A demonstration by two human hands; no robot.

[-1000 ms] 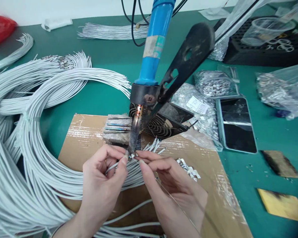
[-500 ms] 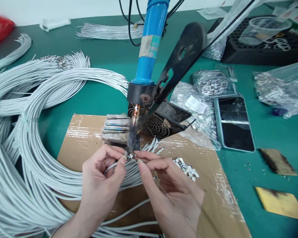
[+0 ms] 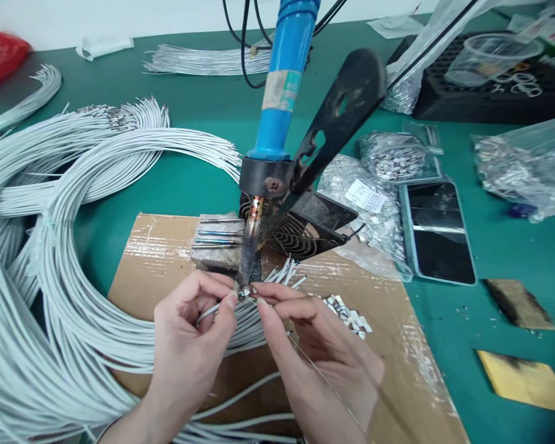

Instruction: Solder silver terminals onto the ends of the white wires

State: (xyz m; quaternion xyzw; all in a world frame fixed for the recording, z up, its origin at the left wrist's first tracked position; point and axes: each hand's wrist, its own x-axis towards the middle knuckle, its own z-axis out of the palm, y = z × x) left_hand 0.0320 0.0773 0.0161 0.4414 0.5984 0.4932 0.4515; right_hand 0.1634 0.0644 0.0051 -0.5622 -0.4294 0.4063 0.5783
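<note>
A blue-handled soldering iron (image 3: 284,80) is clamped in a black metal stand (image 3: 337,111), its tip pointing down. Right below the tip, my left hand (image 3: 194,333) pinches a white cable (image 3: 208,313) near its end. My right hand (image 3: 314,351) is closed on a thin solder wire (image 3: 324,376) that trails down across the palm. The fingertips of both hands nearly meet at a small shiny metal piece (image 3: 245,292) under the iron; which fingers bear it I cannot make out. A bundle of white cables (image 3: 245,330) lies beneath my hands on the cardboard (image 3: 139,259).
Large coils of white cable (image 3: 55,277) fill the left side. Small metal clips (image 3: 349,314) lie loose on the cardboard. Behind the iron stands a black fan (image 3: 296,231). To the right are bags of metal parts (image 3: 393,154), a phone (image 3: 439,231) and a yellow sponge (image 3: 522,379).
The view has shifted very slightly. Both hands hold nearly the same pose under the iron tip, and the small metal piece looks a little shinier.
</note>
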